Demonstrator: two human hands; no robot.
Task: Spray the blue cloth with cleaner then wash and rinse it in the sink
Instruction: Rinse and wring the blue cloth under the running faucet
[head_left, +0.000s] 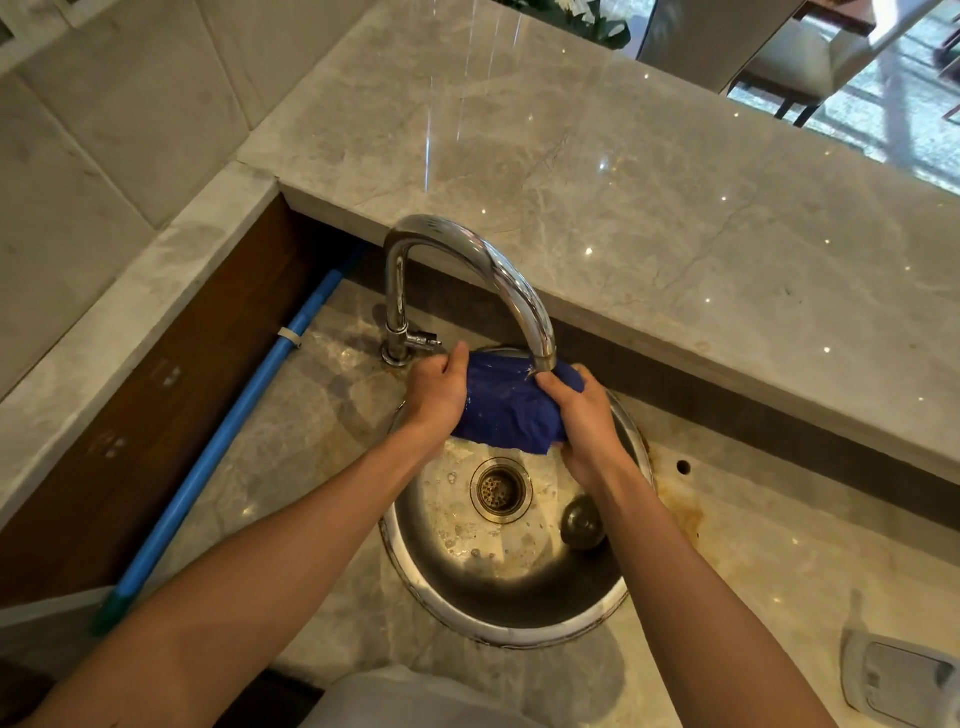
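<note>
The blue cloth (506, 410) is held bunched directly under the spout of the chrome tap (470, 280), above the round steel sink (511, 618) set into the marble bench (810, 561). The left hand (434, 389) is closed around the cloth's left end and the right hand (584, 415) is clenched on its right end, so the fabric is stretched and twisted between them.

Several risks can be judged from this position. Water could be thrown over the rim onto the bench if the cloth is wrung or rubbed so high in the bowl. A loose corner hanging below the right hand could be dropped onto the drain strainer (500, 488) if either grip is relaxed. The dark round stopper (583, 522) lying in the basin could be knocked into the drain and the bowl made to fill.

Whether water is running cannot be made out, since the spout's mouth is pressed close to the cloth. The tap lever is partly hidden behind the left hand. No cleaner bottle is seen. A white object (901, 680) is cut off at the lower right edge, and a blue pole (234, 441) is cut short at lower left.
</note>
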